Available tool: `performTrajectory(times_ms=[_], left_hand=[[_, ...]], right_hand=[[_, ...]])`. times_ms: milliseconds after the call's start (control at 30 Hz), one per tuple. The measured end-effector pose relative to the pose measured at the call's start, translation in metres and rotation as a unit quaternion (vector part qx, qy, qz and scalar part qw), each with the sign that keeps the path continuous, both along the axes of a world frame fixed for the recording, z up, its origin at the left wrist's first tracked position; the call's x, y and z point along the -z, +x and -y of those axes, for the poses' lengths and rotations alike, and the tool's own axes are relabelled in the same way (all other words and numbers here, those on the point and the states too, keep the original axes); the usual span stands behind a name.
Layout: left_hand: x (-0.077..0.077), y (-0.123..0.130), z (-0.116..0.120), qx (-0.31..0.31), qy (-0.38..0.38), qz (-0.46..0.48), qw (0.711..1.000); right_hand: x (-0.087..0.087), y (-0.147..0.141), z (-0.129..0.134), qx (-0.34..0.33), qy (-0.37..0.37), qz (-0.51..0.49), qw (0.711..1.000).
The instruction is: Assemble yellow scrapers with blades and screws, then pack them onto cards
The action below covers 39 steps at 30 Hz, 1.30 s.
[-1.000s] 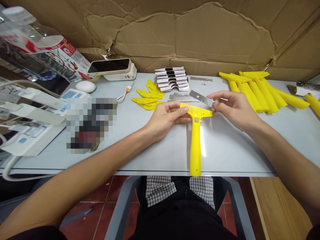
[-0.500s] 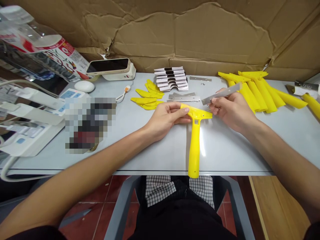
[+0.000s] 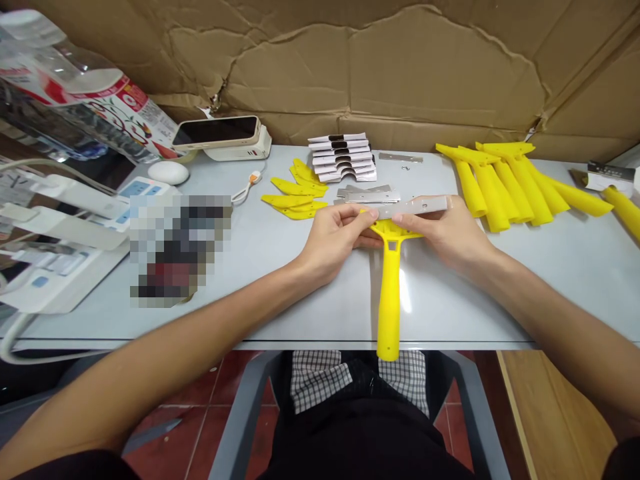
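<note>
My left hand (image 3: 337, 243) grips the left end of the head of a yellow plastic scraper handle (image 3: 389, 293), whose grip points down past the table's front edge. In my right hand (image 3: 447, 230) is a flat metal blade (image 3: 417, 207) with holes, pinched with the thumb in front. The blade lies along the top of the scraper head, its left end close to my left thumb. Whether it is seated there I cannot tell. Just behind my hands rest more metal blades (image 3: 373, 195).
Yellow cover plates (image 3: 293, 200) and stacked paper sleeves (image 3: 343, 157) lie behind. Several yellow handles (image 3: 515, 187) are piled right. On the left are a power strip (image 3: 65, 280), bottles (image 3: 100, 93), a phone (image 3: 217, 132) and a white mouse (image 3: 169, 173). A cardboard wall (image 3: 350, 73) stands behind.
My right hand has moved left and brought the blade, held tilted before, down level onto the head of the scraper handle. My left hand has stayed on the handle.
</note>
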<state>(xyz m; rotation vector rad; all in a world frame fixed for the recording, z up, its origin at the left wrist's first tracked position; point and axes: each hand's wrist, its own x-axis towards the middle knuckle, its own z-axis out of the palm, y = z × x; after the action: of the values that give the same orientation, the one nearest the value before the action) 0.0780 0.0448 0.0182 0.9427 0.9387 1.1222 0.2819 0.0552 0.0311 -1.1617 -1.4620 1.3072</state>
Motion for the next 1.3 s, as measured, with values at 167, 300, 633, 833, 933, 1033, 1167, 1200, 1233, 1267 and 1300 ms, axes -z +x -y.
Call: performTrajectory(times_ms=[167, 300, 633, 833, 933, 1033, 1167, 1200, 1233, 1267, 1300], left_hand=[[-0.002, -0.005, -0.002, -0.016, 0.002, -0.001, 1.000], [0.002, -0.009, -0.003, -0.006, -0.010, 0.005, 1.000], [0.004, -0.006, 0.001, 0.041, -0.001, 0.036, 0.999], [0.001, -0.006, 0.001, 0.034, -0.015, 0.023, 0.999], [-0.001, -0.006, 0.001, 0.035, -0.016, 0.023, 0.999], [-0.002, -0.006, 0.002, 0.029, -0.013, 0.025, 0.999], [-0.002, -0.007, 0.002, 0.028, -0.008, 0.025, 0.999], [-0.002, -0.007, 0.002, 0.030, -0.007, 0.025, 0.999], [-0.002, -0.008, 0.002, 0.032, -0.007, 0.025, 0.999], [-0.002, -0.008, 0.002, 0.034, -0.007, 0.025, 0.999], [-0.002, -0.007, 0.002, 0.034, -0.006, 0.026, 0.999]], right_hand=[[-0.013, 0.012, -0.004, 0.046, 0.001, -0.014, 0.999], [-0.021, 0.033, -0.010, 0.039, -0.006, 0.071, 0.997], [-0.008, 0.023, -0.011, 0.091, -0.003, 0.031, 0.995], [-0.012, 0.018, -0.008, 0.076, 0.004, 0.075, 0.994], [-0.017, 0.017, -0.006, 0.073, 0.009, 0.098, 0.993], [-0.022, 0.016, -0.004, 0.073, 0.011, 0.107, 0.991], [-0.023, 0.016, -0.002, 0.076, 0.015, 0.109, 0.991], [-0.022, 0.016, -0.002, 0.078, 0.017, 0.111, 0.991], [-0.021, 0.016, -0.001, 0.080, 0.020, 0.114, 0.990], [-0.020, 0.016, -0.001, 0.083, 0.023, 0.116, 0.989], [-0.019, 0.015, 0.000, 0.087, 0.028, 0.117, 0.989]])
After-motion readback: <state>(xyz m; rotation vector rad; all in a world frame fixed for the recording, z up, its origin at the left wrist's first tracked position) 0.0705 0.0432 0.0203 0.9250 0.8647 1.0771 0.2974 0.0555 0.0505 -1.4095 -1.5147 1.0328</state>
